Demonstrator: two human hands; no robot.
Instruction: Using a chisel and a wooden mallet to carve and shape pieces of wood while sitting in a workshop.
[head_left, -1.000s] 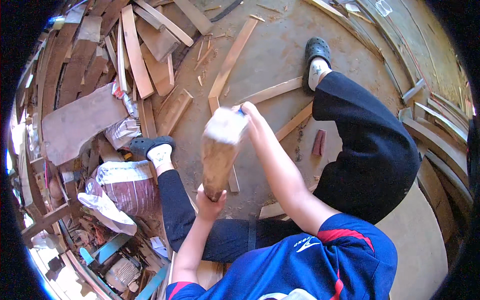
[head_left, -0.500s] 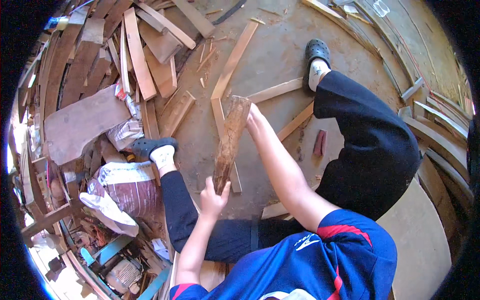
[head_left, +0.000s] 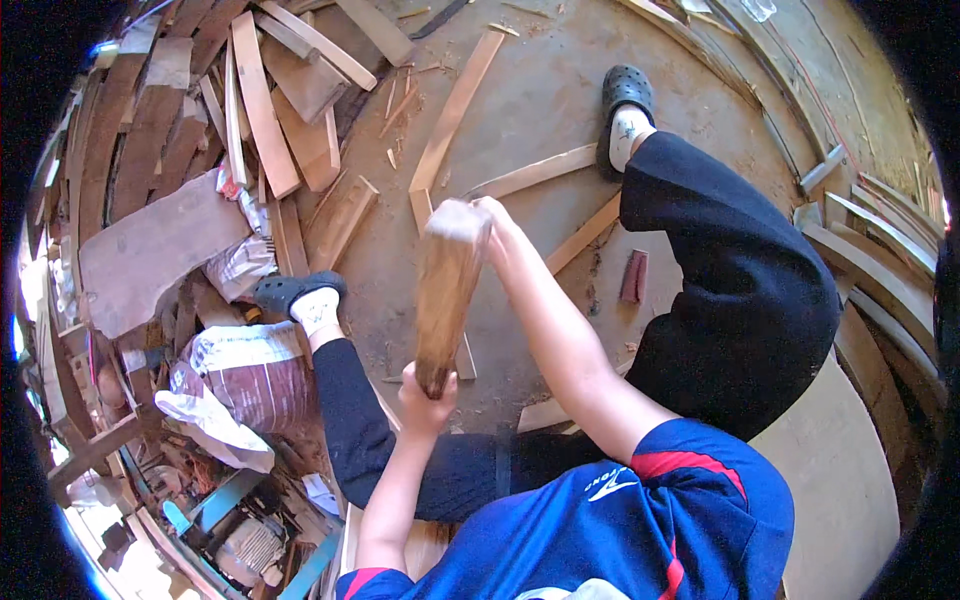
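Two hands carry one wooden block (head_left: pixel 446 292), held clear of the concrete floor (head_left: pixel 540 110) in front of the seated person. The left hand (head_left: pixel 428 398) is clamped round the block's lower end; the right hand (head_left: pixel 497 232) is closed over its pale upper end. The block stands nearly upright, tilted slightly, above a long flat slat (head_left: pixel 450 120) lying on the floor. A small reddish piece (head_left: pixel 634 276) lies apart, to the right, near the right leg. Offcuts and boards (head_left: pixel 255 110) are heaped at upper left; a filled sack (head_left: pixel 250 375) sits by the left foot.

Assessment: handling looks sound. Good practice would keep both grips firm at opposite ends, the block's weight centred between them, fingers off its end faces, and both feet clear beneath it.
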